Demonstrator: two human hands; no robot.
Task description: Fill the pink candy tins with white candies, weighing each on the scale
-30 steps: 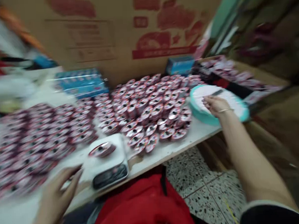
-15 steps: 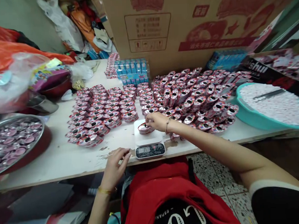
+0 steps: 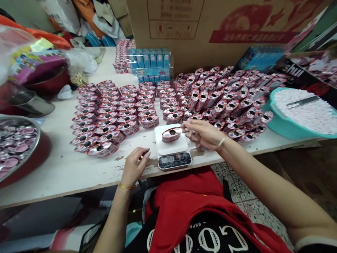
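Note:
A small white digital scale (image 3: 172, 151) sits at the near edge of the white table (image 3: 62, 170). One pink oval tin (image 3: 171, 134) with a dark hole in its top lies on the scale's platform. My right hand (image 3: 202, 133) hovers just right of that tin, fingers loosely curled with the tips pinched together; what they hold, if anything, is too small to see. My left hand (image 3: 135, 165) rests on the table edge left of the scale, fingers bent and empty. Neat rows of the same tins (image 3: 112, 113) fill the table behind, with a looser heap of tins (image 3: 225, 98) to the right.
A teal basin (image 3: 290, 131) of small white pieces holds a metal tool (image 3: 301, 100) at the right. A metal bowl of pink lids (image 3: 11, 146) stands at the left. Blue packets (image 3: 149, 62) and a big cardboard box (image 3: 209, 25) stand behind. Bags clutter the far left.
My right hand went from the teal basin to the tin on the scale, then drew back to its right side. The left hand stayed by the scale.

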